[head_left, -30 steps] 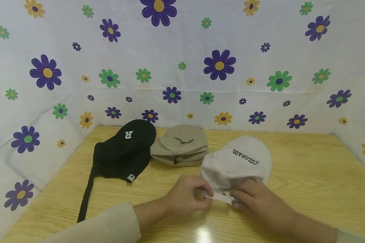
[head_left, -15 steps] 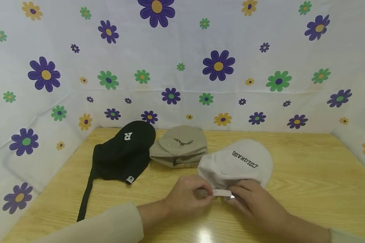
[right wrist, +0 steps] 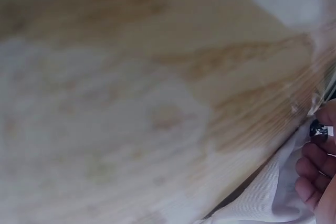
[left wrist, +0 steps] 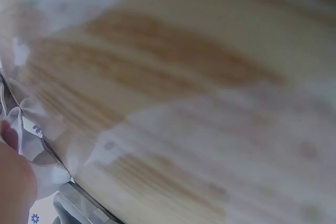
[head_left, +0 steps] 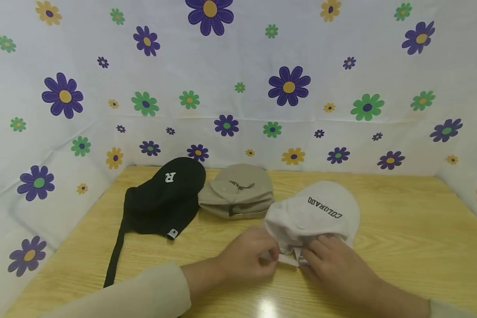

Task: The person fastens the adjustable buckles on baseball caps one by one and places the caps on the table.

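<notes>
A white baseball cap (head_left: 314, 221) marked COLORADO lies on the right-middle of the table, its back facing me. My left hand (head_left: 251, 255) pinches the cap's white strap (head_left: 288, 259) at its left part. The strap slopes down rightward to a small metal buckle (head_left: 303, 261). My right hand (head_left: 338, 267) grips the cap's rear edge beside the buckle, fingertips against the fabric. In the left wrist view, only part of the left hand (left wrist: 16, 187) shows at the lower left. In the right wrist view, curled fingers (right wrist: 310, 166) hold white fabric next to a dark, shiny piece.
A black cap (head_left: 163, 203) with a white R lies at the left, its long strap (head_left: 116, 256) trailing toward the front. Between the two stands a beige cap (head_left: 238, 187) with its strap fastened. Behind the wooden table (head_left: 405, 221) hangs a flower-printed cloth (head_left: 238, 57).
The strap, nearly level half a second ago, now tilts down toward the buckle. My right fingers have shifted slightly up along the cap's edge. The other two caps have stayed put.
</notes>
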